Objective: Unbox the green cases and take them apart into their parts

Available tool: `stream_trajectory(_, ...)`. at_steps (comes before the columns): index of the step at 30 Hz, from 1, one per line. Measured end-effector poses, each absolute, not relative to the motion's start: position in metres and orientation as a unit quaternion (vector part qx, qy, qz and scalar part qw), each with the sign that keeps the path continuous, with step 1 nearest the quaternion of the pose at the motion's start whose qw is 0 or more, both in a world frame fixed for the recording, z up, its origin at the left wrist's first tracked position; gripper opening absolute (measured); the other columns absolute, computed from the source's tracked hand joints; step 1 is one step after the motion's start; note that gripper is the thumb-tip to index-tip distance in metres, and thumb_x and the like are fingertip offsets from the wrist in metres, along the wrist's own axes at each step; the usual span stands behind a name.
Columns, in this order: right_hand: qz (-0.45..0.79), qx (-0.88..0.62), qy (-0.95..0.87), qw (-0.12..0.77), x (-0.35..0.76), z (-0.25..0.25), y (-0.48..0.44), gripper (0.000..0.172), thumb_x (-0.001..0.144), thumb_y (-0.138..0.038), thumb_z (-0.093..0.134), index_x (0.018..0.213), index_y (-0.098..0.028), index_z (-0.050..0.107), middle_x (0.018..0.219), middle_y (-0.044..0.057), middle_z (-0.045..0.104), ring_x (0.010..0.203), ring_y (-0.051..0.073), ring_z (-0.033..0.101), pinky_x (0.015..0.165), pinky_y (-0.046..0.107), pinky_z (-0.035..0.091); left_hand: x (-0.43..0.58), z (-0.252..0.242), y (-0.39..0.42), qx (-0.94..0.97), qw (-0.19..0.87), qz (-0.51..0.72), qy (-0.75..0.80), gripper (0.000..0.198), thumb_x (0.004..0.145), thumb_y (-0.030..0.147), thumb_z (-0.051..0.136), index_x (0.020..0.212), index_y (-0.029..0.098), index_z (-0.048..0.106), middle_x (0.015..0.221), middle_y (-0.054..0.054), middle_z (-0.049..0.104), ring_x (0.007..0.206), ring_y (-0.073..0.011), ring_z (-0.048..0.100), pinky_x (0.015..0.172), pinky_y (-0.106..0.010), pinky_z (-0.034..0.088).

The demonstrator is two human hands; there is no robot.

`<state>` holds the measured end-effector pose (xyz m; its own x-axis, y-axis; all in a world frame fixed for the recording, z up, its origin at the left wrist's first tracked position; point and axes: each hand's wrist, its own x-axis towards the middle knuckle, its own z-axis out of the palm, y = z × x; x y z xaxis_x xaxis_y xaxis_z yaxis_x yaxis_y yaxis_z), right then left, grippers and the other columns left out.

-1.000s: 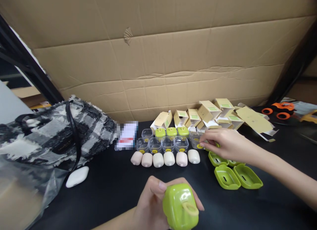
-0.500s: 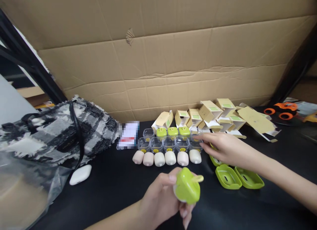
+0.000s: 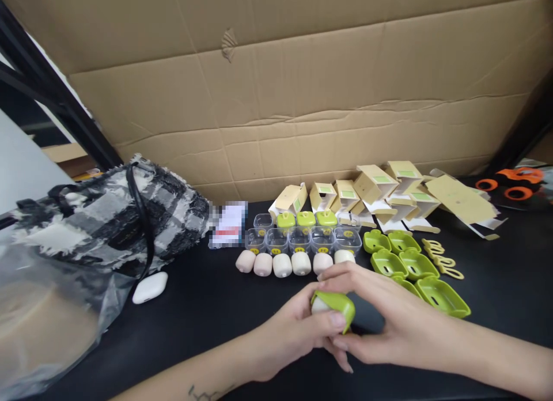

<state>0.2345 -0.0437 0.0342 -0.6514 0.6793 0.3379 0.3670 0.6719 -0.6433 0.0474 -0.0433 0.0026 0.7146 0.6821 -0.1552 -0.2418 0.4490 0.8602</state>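
Observation:
My left hand (image 3: pixel 294 332) is closed around a small container with a white body and a glossy green cap (image 3: pixel 342 306), held tilted above the table. Its thumb presses on the side of the cap. My right hand (image 3: pixel 380 309) curves around the same container from the right, fingertips at its upper edge and thumb below; the exact contact is partly hidden. Just beyond the hands lies a row of small white and pale pink rounded pieces (image 3: pixel 301 263). Behind them stand clear plastic cups (image 3: pixel 322 239) with yellow stickers, and several green lids (image 3: pixel 305 219).
Green trays (image 3: pixel 443 296) and yellow loops (image 3: pixel 441 259) lie at the right. Opened cardboard boxes (image 3: pixel 375 183) stand along the back by a cardboard wall (image 3: pixel 302 84). At left are a plaid bag (image 3: pixel 116 228), a white case (image 3: pixel 150 288) and a plastic bag (image 3: pixel 47 326).
My right hand has moved from the clear cups toward me, to the container in my left hand. The container has turned, and its yellow stem no longer shows. More green trays and the yellow loops are uncovered.

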Motion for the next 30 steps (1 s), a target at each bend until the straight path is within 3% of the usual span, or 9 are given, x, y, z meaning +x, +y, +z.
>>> stream_trajectory(7,0.346,-0.275,-0.859,0.26,0.234,0.034,-0.043,0.05,0.066,-0.004,0.06,0.112,-0.02,0.053,0.11,0.004,0.057,0.101,0.016,0.057,0.088,0.026,0.047,0.044,0.005,-0.042,0.472,0.802,0.245,0.272,0.064,0.074,0.036,0.074,0.127,0.017,0.041,0.076,0.005,0.052,0.061,-0.0074,0.054,0.064,-0.026,0.047)
stream_trajectory(15,0.316,-0.26,-0.866,0.288,0.225,0.032,-0.05,0.052,0.056,0.002,0.053,0.104,-0.019,0.053,0.112,0.005,0.055,0.1,0.017,0.055,0.086,0.026,0.046,0.051,0.018,-0.054,0.443,0.795,0.285,0.301,0.05,0.071,0.023,0.07,0.113,0.016,0.044,0.072,0.006,0.052,0.064,-0.0087,0.053,0.063,-0.023,0.04)
stream_trajectory(19,0.324,-0.262,-0.864,0.283,0.23,0.036,-0.052,0.048,0.061,-0.001,0.063,0.103,-0.021,0.052,0.111,0.003,0.055,0.1,0.016,0.055,0.086,0.025,0.046,0.047,0.012,-0.051,0.458,0.801,0.248,0.295,0.054,0.066,0.015,0.066,0.116,0.018,0.045,0.071,0.006,0.053,0.057,-0.0097,0.053,0.056,-0.024,0.038)
stream_trajectory(23,0.368,-0.264,-0.85,0.27,0.245,0.042,-0.041,0.04,0.072,-0.018,0.073,0.104,-0.025,0.05,0.105,0.0,0.055,0.094,0.014,0.057,0.083,0.025,0.048,0.04,0.006,-0.044,0.459,0.827,0.197,0.258,0.052,0.062,0.015,0.066,0.11,0.018,0.044,0.063,0.007,0.054,0.05,-0.008,0.048,0.051,-0.021,0.033)
stream_trajectory(27,0.318,-0.297,-0.791,0.43,0.262,0.05,-0.022,0.038,0.076,-0.025,0.071,0.105,-0.03,0.047,0.103,0.001,0.051,0.096,0.017,0.056,0.081,0.028,0.05,0.033,0.009,-0.042,0.534,0.777,0.221,0.249,0.051,0.069,0.028,0.073,0.097,0.023,0.03,0.067,0.008,0.053,0.052,-0.0061,0.045,0.052,-0.02,0.034)
stream_trajectory(30,0.242,-0.31,-0.743,0.541,0.27,0.059,-0.013,0.032,0.078,-0.032,0.07,0.104,-0.032,0.051,0.099,0.001,0.052,0.095,0.019,0.055,0.085,0.033,0.05,0.031,0.025,-0.043,0.619,0.688,0.25,0.283,0.046,0.074,0.023,0.07,0.091,0.025,0.028,0.074,0.007,0.049,0.059,-0.0067,0.045,0.059,-0.022,0.038)
